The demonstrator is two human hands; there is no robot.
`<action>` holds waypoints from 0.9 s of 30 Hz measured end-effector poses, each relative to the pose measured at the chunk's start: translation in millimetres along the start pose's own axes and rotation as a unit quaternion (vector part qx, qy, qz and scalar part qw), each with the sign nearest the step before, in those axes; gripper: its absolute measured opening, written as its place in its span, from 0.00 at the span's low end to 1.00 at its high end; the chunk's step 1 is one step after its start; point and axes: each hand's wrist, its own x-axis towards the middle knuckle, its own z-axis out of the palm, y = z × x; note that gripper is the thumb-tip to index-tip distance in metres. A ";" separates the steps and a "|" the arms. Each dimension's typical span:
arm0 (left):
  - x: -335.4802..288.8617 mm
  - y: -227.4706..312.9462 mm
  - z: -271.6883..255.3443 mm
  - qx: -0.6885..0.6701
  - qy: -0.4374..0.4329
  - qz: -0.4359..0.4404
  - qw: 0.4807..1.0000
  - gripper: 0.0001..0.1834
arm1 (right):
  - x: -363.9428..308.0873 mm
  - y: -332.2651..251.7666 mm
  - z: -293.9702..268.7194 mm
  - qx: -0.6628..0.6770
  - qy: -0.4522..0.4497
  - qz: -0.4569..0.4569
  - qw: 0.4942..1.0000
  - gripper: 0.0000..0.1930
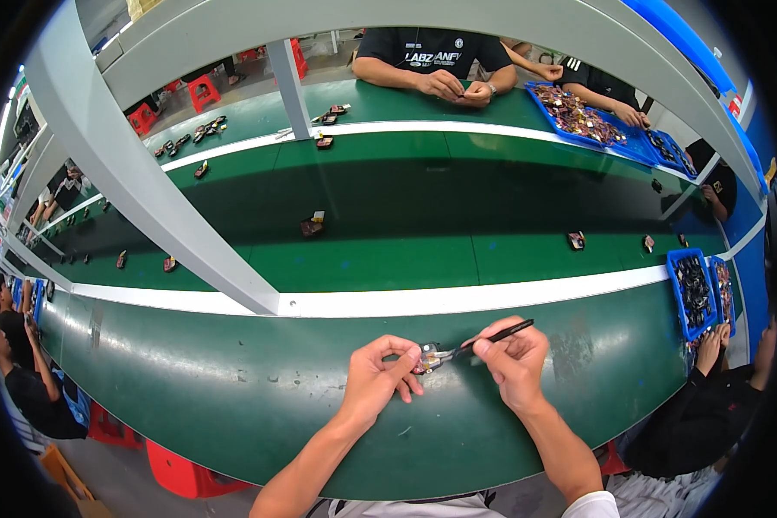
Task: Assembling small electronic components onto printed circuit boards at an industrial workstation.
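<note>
My left hand (378, 371) pinches a small electronic part (428, 359) between thumb and fingers, just above the green table. The part looks dark and reddish, with a pale, shiny piece on its right side. In my right hand (516, 364) is a slim black pen-like tool (508, 332), gripped between thumb and fingers. It slants down to the left, and its tip end is at or close to the part's right side. Whether the tip touches the part is too small to tell.
Beyond a white rail (457, 296), small parts lie spread on a green conveyor belt (380, 250). A grey post (160, 186) rises left of my hands. Blue trays of parts (692, 289) stand at right beside a co-worker. More full trays (570, 116) sit across the belt near other workers.
</note>
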 end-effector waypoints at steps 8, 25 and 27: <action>1.0 -5.1 -4.1 0.019 0.068 0.072 0.995 0.08 | -6.8 15.6 7.0 -0.132 -0.045 0.005 0.990 0.07; -4.9 -8.6 8.7 0.132 0.102 0.159 0.973 0.08 | -8.0 23.8 18.0 -0.246 -0.011 -0.084 0.966 0.07; -5.9 -8.9 9.0 0.136 0.101 0.168 0.971 0.08 | -8.2 22.9 18.9 -0.249 -0.017 -0.082 0.965 0.06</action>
